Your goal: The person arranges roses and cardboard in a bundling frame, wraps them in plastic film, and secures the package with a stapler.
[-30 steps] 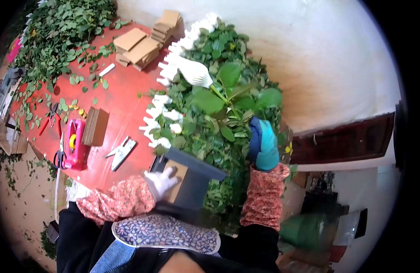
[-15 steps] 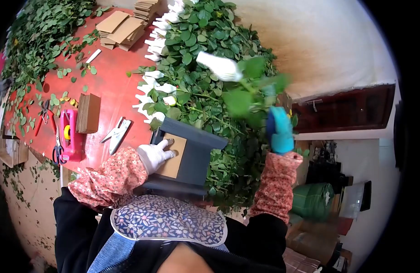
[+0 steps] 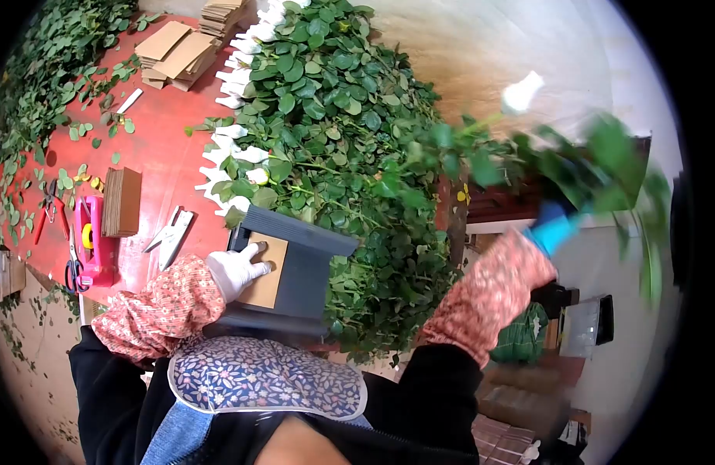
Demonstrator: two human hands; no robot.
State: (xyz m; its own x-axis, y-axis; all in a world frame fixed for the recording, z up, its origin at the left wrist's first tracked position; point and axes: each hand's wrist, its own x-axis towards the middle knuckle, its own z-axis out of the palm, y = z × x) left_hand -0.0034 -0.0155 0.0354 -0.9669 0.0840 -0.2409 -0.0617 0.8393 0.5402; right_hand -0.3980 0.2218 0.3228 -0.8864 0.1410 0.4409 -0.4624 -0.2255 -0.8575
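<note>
My left hand (image 3: 237, 271), in a white glove, lies with its fingers apart on a brown cardboard piece (image 3: 266, 280). The cardboard rests on a dark grey ridged tray (image 3: 305, 277) at the table's front edge. Out to the right, my right hand (image 3: 557, 225) wears a blue and teal glove, smeared by motion and partly covered by leaves. It grips a leafy rose (image 3: 522, 93) whose bud is wrapped in a white sleeve. Beyond the tray lies a thick pile of leafy rose stems (image 3: 334, 116), their white-sleeved heads (image 3: 218, 155) pointing left.
On the red table (image 3: 167, 132) are cardboard stacks (image 3: 175, 50), an upright cardboard bundle (image 3: 122, 203), a white-handled cutting tool (image 3: 171, 236), a pink tape dispenser (image 3: 94, 240), scissors (image 3: 73, 267) and red pruners (image 3: 51, 213). More foliage (image 3: 47, 70) lies far left. A wall stands right.
My right hand has swung right with the rose, whose bud now points up. My left hand stays on the cardboard. The whole view has shifted slightly.
</note>
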